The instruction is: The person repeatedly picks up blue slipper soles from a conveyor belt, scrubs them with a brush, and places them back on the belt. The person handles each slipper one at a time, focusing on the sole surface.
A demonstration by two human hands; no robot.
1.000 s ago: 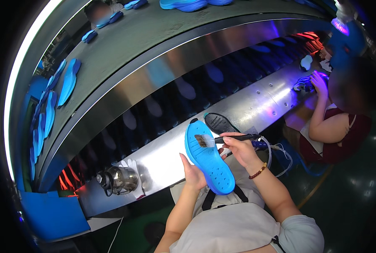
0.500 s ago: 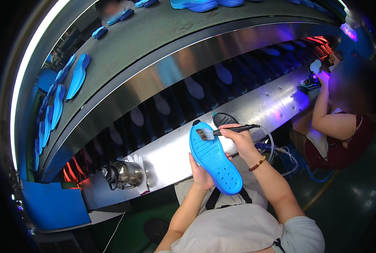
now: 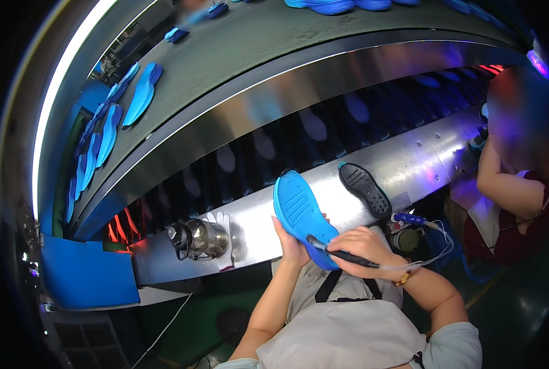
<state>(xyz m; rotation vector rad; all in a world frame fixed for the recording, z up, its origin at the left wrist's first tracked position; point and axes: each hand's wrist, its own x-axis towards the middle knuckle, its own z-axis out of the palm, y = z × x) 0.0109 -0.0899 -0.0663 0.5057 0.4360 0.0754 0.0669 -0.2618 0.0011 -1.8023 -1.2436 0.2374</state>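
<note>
A bright blue shoe sole (image 3: 300,204) lies tilted in my left hand (image 3: 292,247), whose fingers wrap its left edge and reach underneath. Its upper face, with grooves at the far end, is turned up. My right hand (image 3: 364,249) is closed around a black-handled brush (image 3: 352,258) with a thin clear tube at its rear. The brush head rests at the sole's near end; its bristles are mostly hidden. Just beyond my right hand, a black shoe sole (image 3: 365,189) with holes lies on the metal ledge (image 3: 259,216).
A dark bottle (image 3: 199,240) stands on the ledge at left beside a white glove (image 3: 223,224). Beyond the ledge runs a green conveyor belt (image 3: 225,64) carrying several blue soles (image 3: 144,95). At right sits another person (image 3: 511,184). A hose with a blue fitting (image 3: 410,218) hangs by the ledge.
My right hand has moved the brush from the sole's far end to its near end. The view has shifted, and the black sole now shows fully.
</note>
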